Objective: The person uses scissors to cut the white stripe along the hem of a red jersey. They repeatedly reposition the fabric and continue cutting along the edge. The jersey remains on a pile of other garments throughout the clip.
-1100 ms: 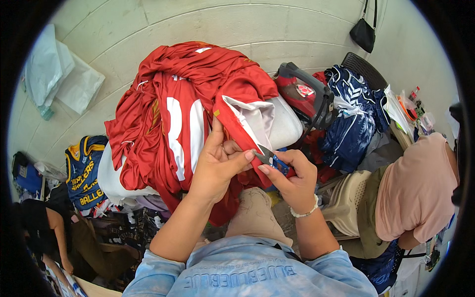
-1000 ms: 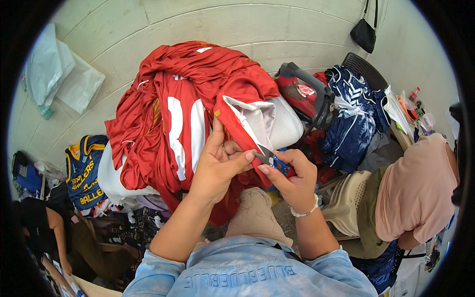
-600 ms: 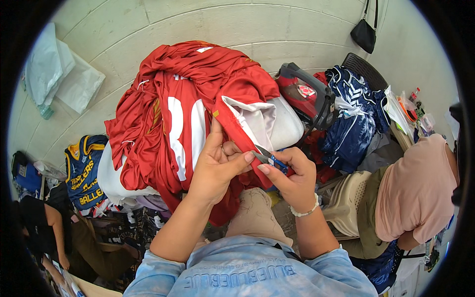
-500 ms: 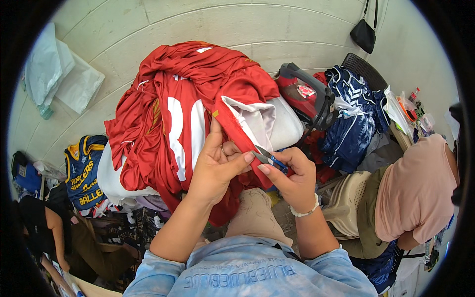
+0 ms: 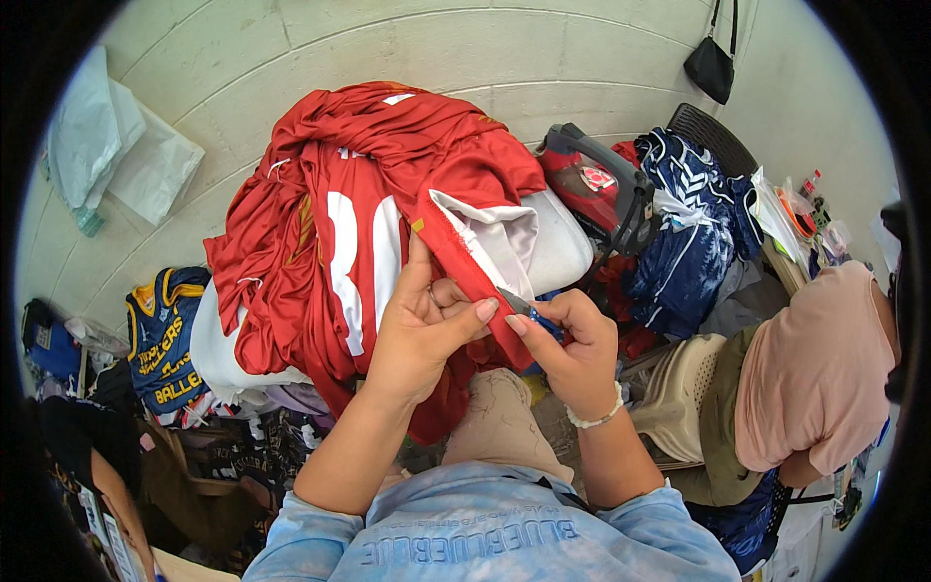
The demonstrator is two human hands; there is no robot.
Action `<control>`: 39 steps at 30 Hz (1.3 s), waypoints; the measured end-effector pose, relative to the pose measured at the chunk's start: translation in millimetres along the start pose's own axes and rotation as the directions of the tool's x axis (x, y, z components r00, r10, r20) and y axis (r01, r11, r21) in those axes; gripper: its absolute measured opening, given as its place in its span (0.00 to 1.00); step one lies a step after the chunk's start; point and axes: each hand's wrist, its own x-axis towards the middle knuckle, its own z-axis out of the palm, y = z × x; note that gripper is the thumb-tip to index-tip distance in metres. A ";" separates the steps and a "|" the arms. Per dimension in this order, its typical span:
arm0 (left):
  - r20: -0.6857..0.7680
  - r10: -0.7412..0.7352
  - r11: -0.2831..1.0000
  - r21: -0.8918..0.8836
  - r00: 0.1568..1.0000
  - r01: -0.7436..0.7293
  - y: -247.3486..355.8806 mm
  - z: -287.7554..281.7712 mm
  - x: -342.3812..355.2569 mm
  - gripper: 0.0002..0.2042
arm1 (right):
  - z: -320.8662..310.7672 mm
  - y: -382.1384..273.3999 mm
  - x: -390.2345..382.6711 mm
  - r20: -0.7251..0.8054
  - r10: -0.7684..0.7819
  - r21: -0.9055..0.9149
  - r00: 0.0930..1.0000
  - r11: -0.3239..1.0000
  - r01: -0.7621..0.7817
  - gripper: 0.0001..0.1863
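Observation:
A heap of red jerseys [image 5: 291, 194] with white numbers lies in front of me on a white surface. My left hand [image 5: 424, 325] pinches the folded edge of one red jersey [image 5: 451, 242], whose white inside [image 5: 504, 233] shows. In my right hand [image 5: 574, 339] are small thread snips [image 5: 519, 303] with a metal blade and blue handle. The blade rests at the jersey's edge, close to my left thumb. Part of the snips is hidden by my right fingers.
A red and grey clothes iron [image 5: 593, 184] stands right of the heap, beside navy jerseys [image 5: 684, 242]. A person in a pink shirt [image 5: 810, 369] is at the right, near a beige plastic chair [image 5: 679, 398]. Another person's arm [image 5: 121, 509] shows lower left. A navy and yellow jersey [image 5: 167, 335] hangs left.
The snips' blades have drawn closer together, and my right fingers have closed slightly around them. The person's arm at lower left has moved downward. My left hand holds nearly the same place.

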 end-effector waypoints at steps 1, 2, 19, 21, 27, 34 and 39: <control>-0.002 0.001 1.000 0.003 1.000 -0.001 -0.1 0.0 -0.3 0.45 | -1.0 -0.7 -0.6 0.006 -0.003 -0.038 1.000 0.999 0.004 0.11; -0.004 0.003 1.000 0.006 1.000 -0.003 -0.3 -0.2 -0.4 0.45 | -1.7 -1.1 -0.9 0.016 -0.005 -0.082 1.000 0.997 0.006 0.11; -0.040 0.036 0.999 -0.035 0.999 -0.037 -2.9 -10.2 3.7 0.39 | -0.9 7.2 -7.2 0.048 0.155 0.188 0.987 0.969 -0.161 0.12; -0.012 0.037 0.999 -0.034 0.999 -0.037 -2.0 -9.8 2.7 0.39 | 1.7 7.4 -6.0 0.000 0.069 0.162 0.998 0.984 -0.068 0.15; -0.023 0.014 0.999 -0.035 1.000 -0.015 -1.5 -4.1 0.2 0.39 | 4.0 -4.2 -7.6 0.034 -0.015 0.046 0.999 0.999 0.013 0.18; -0.011 0.006 0.999 -0.053 1.000 -0.007 -0.3 -3.0 -0.8 0.38 | 7.8 -8.6 -4.9 -0.060 -0.018 -0.013 0.998 1.000 0.017 0.16; -0.032 0.006 0.998 -0.063 0.999 -0.008 -0.6 -2.0 -2.1 0.37 | 7.9 -10.7 -8.0 -0.043 -0.012 -0.050 0.999 0.999 0.010 0.16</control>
